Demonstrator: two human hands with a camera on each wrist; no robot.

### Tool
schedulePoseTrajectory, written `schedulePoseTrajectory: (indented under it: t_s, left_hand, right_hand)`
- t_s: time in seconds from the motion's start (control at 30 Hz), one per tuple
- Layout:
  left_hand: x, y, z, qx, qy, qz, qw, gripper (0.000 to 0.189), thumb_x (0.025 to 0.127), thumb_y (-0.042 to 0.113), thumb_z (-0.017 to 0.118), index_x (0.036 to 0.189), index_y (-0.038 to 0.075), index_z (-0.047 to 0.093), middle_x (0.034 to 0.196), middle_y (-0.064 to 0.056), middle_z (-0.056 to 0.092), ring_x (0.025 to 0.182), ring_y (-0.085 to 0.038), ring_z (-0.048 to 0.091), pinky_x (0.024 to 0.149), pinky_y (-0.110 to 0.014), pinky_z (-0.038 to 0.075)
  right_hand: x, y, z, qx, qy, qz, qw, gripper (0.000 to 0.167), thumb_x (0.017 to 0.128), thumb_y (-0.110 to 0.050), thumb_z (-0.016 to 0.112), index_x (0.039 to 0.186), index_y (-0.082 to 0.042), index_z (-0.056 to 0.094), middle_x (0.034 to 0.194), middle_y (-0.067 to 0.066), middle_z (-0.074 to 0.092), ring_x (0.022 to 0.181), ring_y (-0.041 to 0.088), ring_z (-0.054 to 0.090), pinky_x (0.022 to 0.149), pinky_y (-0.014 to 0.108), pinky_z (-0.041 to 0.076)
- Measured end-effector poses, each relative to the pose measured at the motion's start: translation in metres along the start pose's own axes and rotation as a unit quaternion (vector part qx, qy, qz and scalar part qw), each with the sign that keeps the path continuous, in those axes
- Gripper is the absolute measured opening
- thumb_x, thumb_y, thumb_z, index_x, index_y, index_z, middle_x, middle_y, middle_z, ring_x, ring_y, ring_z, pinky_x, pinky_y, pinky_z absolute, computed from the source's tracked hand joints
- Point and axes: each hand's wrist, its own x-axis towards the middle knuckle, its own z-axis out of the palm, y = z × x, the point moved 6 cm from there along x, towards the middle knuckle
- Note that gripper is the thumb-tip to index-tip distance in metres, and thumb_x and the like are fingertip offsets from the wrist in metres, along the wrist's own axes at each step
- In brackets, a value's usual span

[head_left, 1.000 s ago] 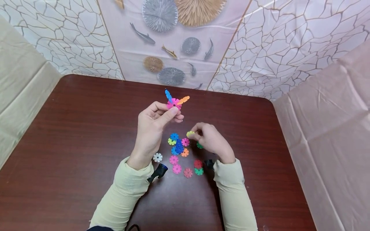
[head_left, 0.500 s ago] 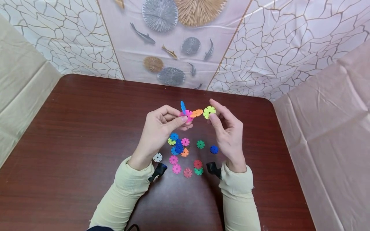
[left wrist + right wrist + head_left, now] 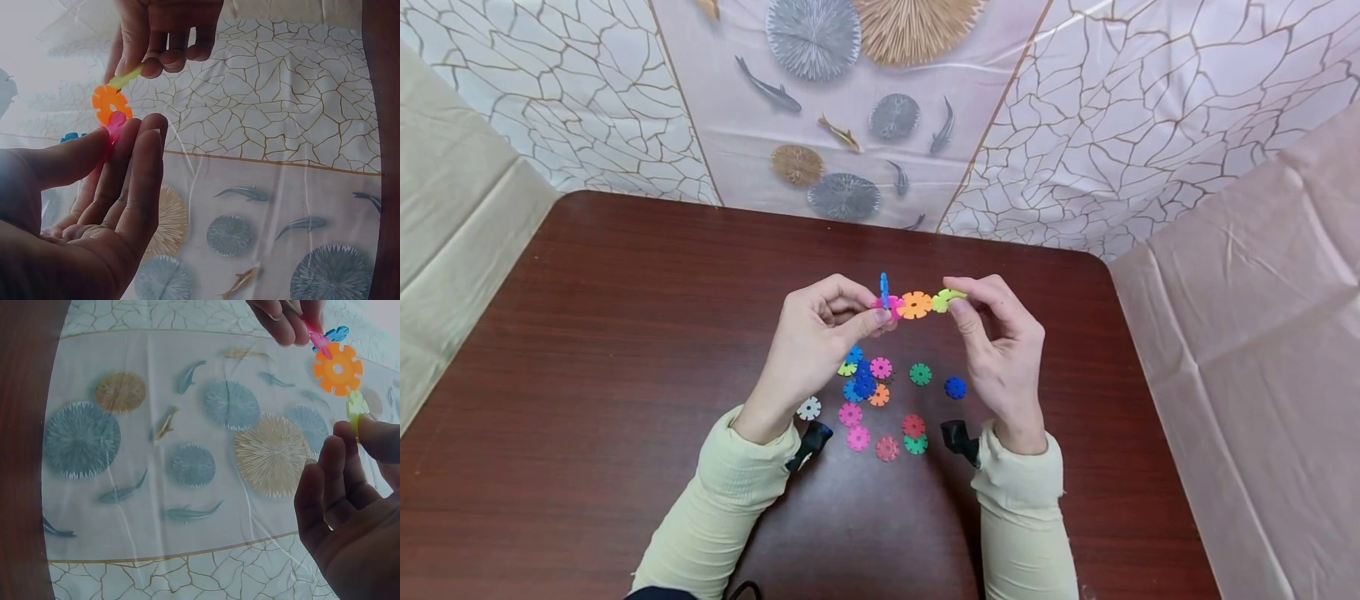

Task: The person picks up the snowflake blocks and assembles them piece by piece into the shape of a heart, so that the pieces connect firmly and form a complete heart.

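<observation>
My left hand (image 3: 820,337) pinches a pink notched disc (image 3: 892,307) between thumb and fingers, above the table. A blue notched disc (image 3: 884,289) stands up from the pink one, and an orange notched disc (image 3: 916,305) juts out from its right side. With thumb and forefinger, my right hand (image 3: 1003,350) pinches a yellow-green notched disc (image 3: 945,300). Its edge meets the orange disc's rim in the right wrist view, where the orange disc (image 3: 338,369) faces the camera. How deep the two slots sit in each other cannot be told. The thumb covers part of the pink disc.
Several loose notched discs lie on the brown table (image 3: 625,350) below my hands. Among them are a green disc (image 3: 921,374), a dark blue disc (image 3: 956,388), a white disc (image 3: 808,407) and a red disc (image 3: 913,426). Patterned sheeting (image 3: 842,108) rises behind the table.
My right hand has lifted the yellow-green disc from the table and brought it to the orange disc. My left hand has moved right and slightly down, turning the joined discs so the orange one shows its face.
</observation>
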Motion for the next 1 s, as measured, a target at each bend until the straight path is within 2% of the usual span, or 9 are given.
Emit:
schedulePoseTrajectory:
  t_s: [0.17, 0.33, 0.57, 0.87, 1.0]
  left_hand:
    - [0.001, -0.001, 0.000, 0.024, 0.002, 0.001, 0.9997, 0.011, 0.085, 0.008, 0.075, 0.092, 0.006, 0.067, 0.088, -0.005, 0.074, 0.079, -0.021, 0.072, 0.071, -0.038, 0.057]
    - [0.000, -0.001, 0.000, 0.049, 0.000, 0.001, 0.9988, 0.011, 0.083, 0.010, 0.077, 0.089, 0.010, 0.068, 0.084, -0.002, 0.074, 0.076, -0.019, 0.071, 0.061, -0.035, 0.052]
    - [-0.001, -0.002, 0.000, 0.063, -0.003, -0.004, 0.9980, 0.010, 0.083, 0.010, 0.077, 0.088, 0.011, 0.068, 0.084, 0.000, 0.074, 0.075, -0.018, 0.070, 0.056, -0.031, 0.048]
    - [-0.002, 0.001, 0.000, 0.060, 0.001, -0.005, 0.9982, 0.011, 0.083, 0.008, 0.077, 0.088, 0.009, 0.067, 0.083, -0.002, 0.074, 0.075, -0.018, 0.071, 0.058, -0.035, 0.052]
    - [-0.002, -0.001, 0.002, 0.060, 0.000, -0.009, 0.9982, 0.010, 0.084, 0.007, 0.076, 0.089, 0.008, 0.066, 0.083, -0.002, 0.074, 0.075, -0.018, 0.071, 0.055, -0.032, 0.049]
  right_hand:
    - [0.001, -0.003, 0.000, -0.026, -0.001, -0.007, 0.9996, 0.023, 0.083, 0.020, 0.061, 0.104, 0.012, 0.067, 0.079, 0.019, 0.057, 0.074, 0.015, 0.051, 0.068, 0.024, 0.043]
    - [0.002, -0.007, 0.000, -0.051, -0.003, -0.009, 0.9987, 0.023, 0.083, 0.020, 0.061, 0.104, 0.012, 0.067, 0.078, 0.018, 0.057, 0.076, 0.015, 0.052, 0.073, 0.025, 0.045]
    - [0.001, -0.010, 0.002, -0.082, -0.015, 0.001, 0.9965, 0.022, 0.085, 0.017, 0.061, 0.105, 0.010, 0.068, 0.080, 0.016, 0.058, 0.077, 0.016, 0.053, 0.075, 0.025, 0.046]
    - [0.000, -0.011, 0.003, -0.074, -0.038, 0.003, 0.9965, 0.023, 0.086, 0.018, 0.060, 0.105, 0.009, 0.067, 0.079, 0.015, 0.057, 0.076, 0.016, 0.051, 0.073, 0.024, 0.045]
    - [-0.001, -0.012, 0.004, -0.077, -0.040, 0.001, 0.9963, 0.022, 0.086, 0.017, 0.060, 0.105, 0.009, 0.067, 0.077, 0.015, 0.056, 0.074, 0.016, 0.050, 0.070, 0.023, 0.045]
